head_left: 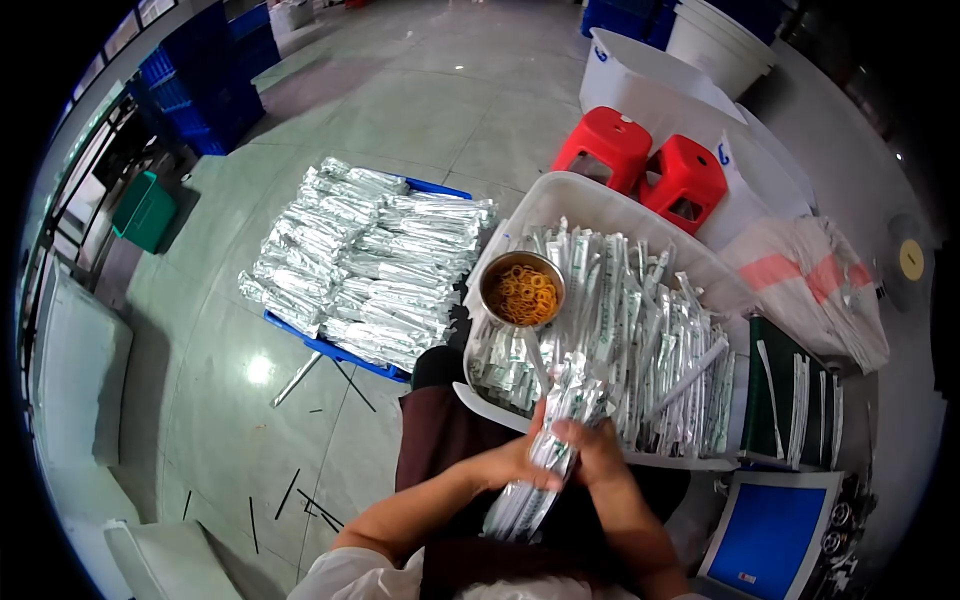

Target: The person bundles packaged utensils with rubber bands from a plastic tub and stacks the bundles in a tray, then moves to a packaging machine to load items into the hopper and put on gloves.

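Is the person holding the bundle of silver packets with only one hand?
No, the left hand and the right hand both grip the bundle of silver packets.

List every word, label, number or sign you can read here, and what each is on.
No text is readable.
Silver packets: green print, too small.
Blue panel: a small label, too small.
Yellow disc: a dark mark, too blurred.
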Demonstrator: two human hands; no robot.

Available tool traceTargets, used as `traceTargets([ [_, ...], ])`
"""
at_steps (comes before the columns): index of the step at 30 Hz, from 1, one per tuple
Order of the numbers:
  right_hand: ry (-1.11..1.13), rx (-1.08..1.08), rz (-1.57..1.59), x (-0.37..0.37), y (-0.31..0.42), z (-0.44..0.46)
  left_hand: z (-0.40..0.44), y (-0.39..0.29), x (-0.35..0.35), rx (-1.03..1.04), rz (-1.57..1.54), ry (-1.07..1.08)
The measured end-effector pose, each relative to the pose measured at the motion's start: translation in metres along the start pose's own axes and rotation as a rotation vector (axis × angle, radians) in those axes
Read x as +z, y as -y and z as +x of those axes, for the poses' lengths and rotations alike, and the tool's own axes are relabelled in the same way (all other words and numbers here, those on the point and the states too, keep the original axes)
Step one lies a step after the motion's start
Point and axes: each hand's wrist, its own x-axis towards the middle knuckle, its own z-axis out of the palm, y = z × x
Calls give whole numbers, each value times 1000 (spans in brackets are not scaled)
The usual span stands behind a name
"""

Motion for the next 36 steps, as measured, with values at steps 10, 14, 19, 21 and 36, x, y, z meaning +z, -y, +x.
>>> traceTargets([
  [10, 259, -40, -782, 41, -7, 88, -18, -31, -33, 466, 576, -549],
  [14, 229, -364, -1287, 72, 45, 260, -9, -52, -63, 1038, 721, -1011],
  [19, 197, -493, -1621, 51, -4, 486, -5, -51, -108, 1022, 771, -1086],
  [21, 145, -252, -1829, 43, -46, 542, 0, -50, -123, 952, 620, -1113],
  [36, 267, -583, -1534, 83, -52, 435, 10, -14, -133, 799, 520, -1044],
])
